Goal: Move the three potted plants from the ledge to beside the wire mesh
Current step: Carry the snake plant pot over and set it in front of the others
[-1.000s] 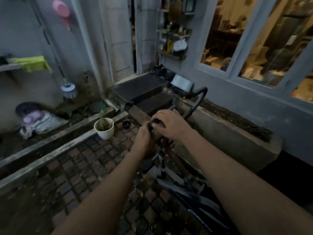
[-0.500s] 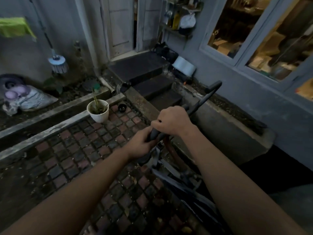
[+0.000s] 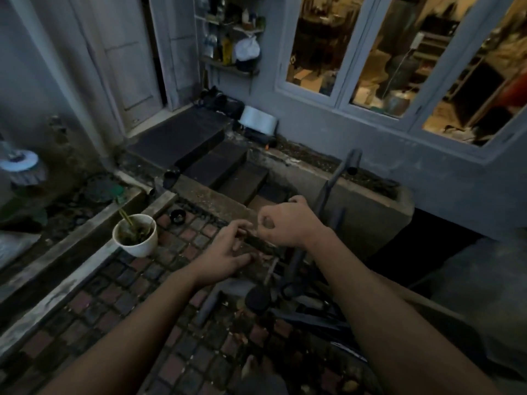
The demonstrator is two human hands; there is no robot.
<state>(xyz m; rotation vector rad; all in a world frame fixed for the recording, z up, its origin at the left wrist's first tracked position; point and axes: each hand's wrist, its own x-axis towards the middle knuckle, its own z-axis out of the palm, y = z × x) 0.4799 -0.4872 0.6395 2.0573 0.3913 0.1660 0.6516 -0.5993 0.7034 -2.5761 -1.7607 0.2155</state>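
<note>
One white pot with a thin green plant [image 3: 137, 241] stands on the brick paving, against a concrete curb [image 3: 71, 277]. No wire mesh is in view. My left hand [image 3: 228, 253] is right of the pot, fingers relaxed, touching the end of a dark bicycle handlebar grip [image 3: 258, 242]. My right hand [image 3: 286, 223] hovers just above that grip with its fingers curled and nothing visible in them. The concrete ledge [image 3: 370, 192] runs under the window behind my hands.
The bicycle [image 3: 299, 297] lies low at my right, its far handlebar end [image 3: 352, 163] pointing up. Dark steps [image 3: 228, 172] lead to a door. Two small dark round objects [image 3: 178, 216] sit near the curb. A brush [image 3: 21, 166] hangs at left.
Both hands gripped the handlebar before; now the left has opened and the right has lifted off it. The view has shifted, so the pot appears nearer my hands.
</note>
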